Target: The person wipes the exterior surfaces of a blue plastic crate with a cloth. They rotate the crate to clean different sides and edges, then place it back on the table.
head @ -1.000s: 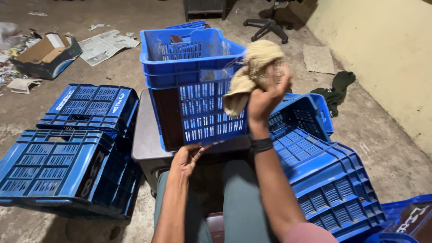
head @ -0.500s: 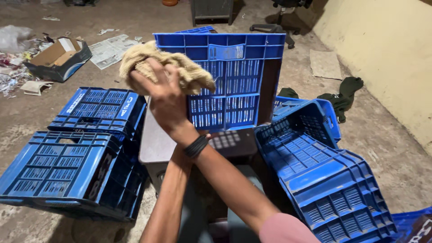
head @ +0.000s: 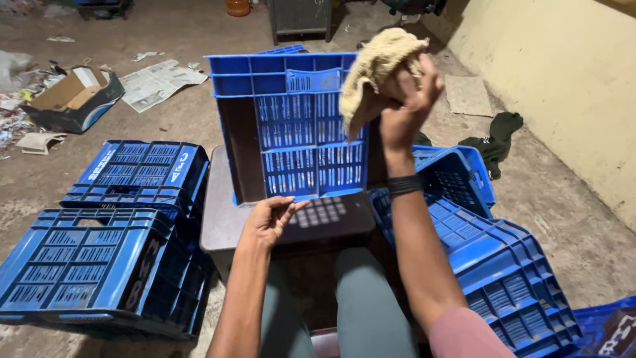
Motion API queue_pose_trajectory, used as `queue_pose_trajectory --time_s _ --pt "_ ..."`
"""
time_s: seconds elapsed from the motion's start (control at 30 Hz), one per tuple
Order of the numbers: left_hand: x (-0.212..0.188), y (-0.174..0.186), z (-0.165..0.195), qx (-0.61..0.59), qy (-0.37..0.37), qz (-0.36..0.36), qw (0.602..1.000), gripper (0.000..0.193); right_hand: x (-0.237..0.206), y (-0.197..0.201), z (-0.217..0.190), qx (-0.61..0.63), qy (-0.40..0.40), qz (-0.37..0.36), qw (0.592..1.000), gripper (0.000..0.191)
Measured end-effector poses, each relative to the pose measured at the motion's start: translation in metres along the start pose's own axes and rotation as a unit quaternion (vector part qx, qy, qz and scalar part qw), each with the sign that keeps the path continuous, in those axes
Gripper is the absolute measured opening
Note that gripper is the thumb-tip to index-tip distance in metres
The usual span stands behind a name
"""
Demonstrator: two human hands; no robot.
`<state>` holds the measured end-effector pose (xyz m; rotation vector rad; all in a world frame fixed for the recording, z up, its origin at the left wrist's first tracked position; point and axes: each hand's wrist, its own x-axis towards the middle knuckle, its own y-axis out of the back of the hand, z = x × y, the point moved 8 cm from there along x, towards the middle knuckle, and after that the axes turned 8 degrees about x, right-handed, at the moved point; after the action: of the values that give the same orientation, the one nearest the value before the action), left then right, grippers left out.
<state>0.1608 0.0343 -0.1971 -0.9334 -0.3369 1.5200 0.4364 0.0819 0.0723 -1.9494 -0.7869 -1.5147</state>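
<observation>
**Rag Raised Over an Upturned Crate**

The right hand (head: 405, 99) was lifted high, its fingers clamped around a bunched beige rag (head: 374, 69), which hung partly in front of the upper right part of a blue plastic crate (head: 291, 126). That crate stood tipped on its side on a dark, flat-topped stand (head: 225, 222), its open mouth facing the person, so that the slotted bottom showed as a back wall. A dark band (head: 404, 184) circled the right wrist.

The left hand (head: 268, 219) lay low at the crate's near bottom edge, palm turned up, fingers loosely apart and holding nothing; the fingertips touched, or very nearly touched, the lower rim (the angle did not settle which).

Other blue crates lay about. Two upturned ones sat on the left, one (head: 139, 172) farther off and one (head: 93, 265) nearer the camera. On the right, another upturned crate (head: 503, 265) rested close to the right forearm, with an open one (head: 460, 176) just behind it.

On the concrete floor (head: 563, 219), an open cardboard box (head: 73, 99) sat at far left near loose sheets of newspaper (head: 156, 79). A dark green cloth (head: 497, 136) lay by the yellow wall (head: 570, 79) on the right. The person's grey-trousered knees (head: 364, 298) showed at the bottom edge.
</observation>
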Motion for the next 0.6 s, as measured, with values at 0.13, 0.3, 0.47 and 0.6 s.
queue_pose_trajectory --time_s 0.13,0.3,0.47,0.6 --pt "0.009 0.002 -0.022 -0.015 0.004 0.007 1.0 0.005 -0.013 -0.001 0.007 -0.027 -0.11 0.024 0.993 0.06" --pt "0.025 -0.003 -0.061 -0.018 -0.013 0.016 1.0 0.013 -0.044 -0.051 -0.105 0.068 -0.117 0.033 0.99 0.072" --pt "0.013 -0.02 -0.068 -0.089 -0.092 -0.109 0.986 0.025 -0.098 -0.091 -0.225 0.15 -0.005 -0.151 0.977 0.052" --pt "0.014 -0.002 -0.063 -0.019 -0.085 -0.036 0.996 0.022 -0.105 -0.083 -0.231 0.213 0.091 -0.217 0.948 0.031"
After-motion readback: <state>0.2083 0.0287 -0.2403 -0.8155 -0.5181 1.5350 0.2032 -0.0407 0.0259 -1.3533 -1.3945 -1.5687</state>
